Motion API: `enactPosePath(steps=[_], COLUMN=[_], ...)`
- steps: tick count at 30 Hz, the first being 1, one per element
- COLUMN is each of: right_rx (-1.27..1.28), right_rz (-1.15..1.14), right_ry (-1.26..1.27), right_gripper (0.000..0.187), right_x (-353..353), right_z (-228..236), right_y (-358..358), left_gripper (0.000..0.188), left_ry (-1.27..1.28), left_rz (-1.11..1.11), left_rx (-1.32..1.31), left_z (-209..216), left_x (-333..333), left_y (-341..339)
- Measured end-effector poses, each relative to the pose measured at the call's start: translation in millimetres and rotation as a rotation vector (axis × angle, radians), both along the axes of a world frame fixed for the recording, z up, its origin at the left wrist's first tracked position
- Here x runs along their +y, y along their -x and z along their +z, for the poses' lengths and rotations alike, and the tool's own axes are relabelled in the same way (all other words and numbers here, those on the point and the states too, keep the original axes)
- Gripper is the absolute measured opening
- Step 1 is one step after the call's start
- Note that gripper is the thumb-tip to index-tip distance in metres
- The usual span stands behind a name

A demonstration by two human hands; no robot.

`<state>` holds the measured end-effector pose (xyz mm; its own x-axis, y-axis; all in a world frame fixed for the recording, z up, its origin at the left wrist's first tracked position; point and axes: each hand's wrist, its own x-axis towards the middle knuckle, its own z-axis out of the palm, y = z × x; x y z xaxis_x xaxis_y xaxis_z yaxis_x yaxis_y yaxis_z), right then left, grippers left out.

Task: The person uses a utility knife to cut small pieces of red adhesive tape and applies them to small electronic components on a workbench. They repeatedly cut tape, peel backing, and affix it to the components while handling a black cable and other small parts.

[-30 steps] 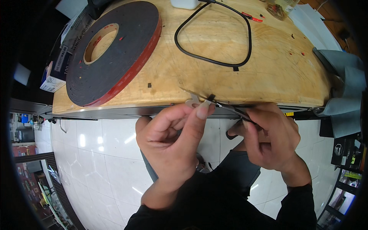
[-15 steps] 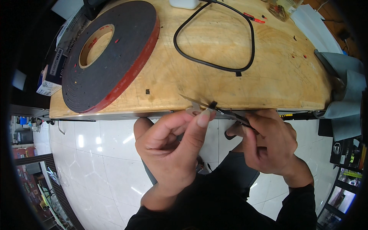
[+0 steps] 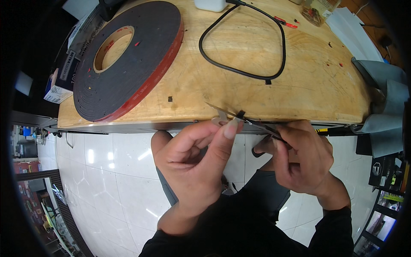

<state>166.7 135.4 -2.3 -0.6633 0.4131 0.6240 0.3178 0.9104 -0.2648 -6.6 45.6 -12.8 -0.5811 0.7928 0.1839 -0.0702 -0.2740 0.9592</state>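
Note:
My left hand [image 3: 199, 160] pinches a small pale flat piece with a rounded, holed end [image 3: 221, 120] between thumb and forefinger, just off the bench's front edge. My right hand [image 3: 303, 156] closes round a slim pointed tool [image 3: 262, 125] with a dark rear part and a thin bright tip. That tool may be tweezers or scissors; its exact kind cannot be made out. It crosses beside the left fingertips, its tip pointing up and left over the bench. A small black square [image 3: 240, 114] shows against the tool, next to the left thumb tip.
On the wooden bench [image 3: 192, 100] lie a large grey foam tape roll with a red edge [image 3: 147, 92], a looped black cable [image 3: 284, 51] and black scraps [image 3: 170, 99]. A glove box [image 3: 60, 85] stands left, a jar [image 3: 317, 12] at the far right, grey cloth [image 3: 383, 92] at right.
The bench and the things on it have shifted slightly in the view. Both hands keep nearly the same pose, the left a little further right, with pale piece and pointed tool still held.

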Motion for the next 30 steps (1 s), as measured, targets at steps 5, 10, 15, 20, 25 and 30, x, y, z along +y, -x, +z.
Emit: enactPosePath(steps=[5, 10, 15, 20, 25, 30], right_rx=[-0.043, -0.093, -0.097, -0.068, -0.064, 0.044], right_rz=[0.004, -0.016, -0.023, -0.041, -0.093, -0.209], right_ry=[-0.004, -0.028, -0.041, 0.001, 0.136, 0.045], right_gripper=[0.03, 0.033, 0.034, 0.033, 0.028, 0.019], right_x=[-1, -3, -2, -5, -23, -39], right_z=[4, 5, 2, -3, 19, 45], right_y=[-2, -5, -7, -14, -37, -48], left_gripper=[0.02, 0.021, 0.01, 0.012, 0.012, 0.011], left_ry=[-0.006, -0.015, -0.021, -0.006, -0.067, -0.037], left_rz=[0.019, 0.029, -0.012, -0.039, -0.042, -0.038], left_rx=[-0.011, 0.002, -0.04, -0.079, -0.012, -0.093], left_z=[-2, -4, -1, 0, -6, -2], left_x=[1, 1, -1, -4, -3, -2], left_y=[-2, -4, -2, -1, 2, 3])
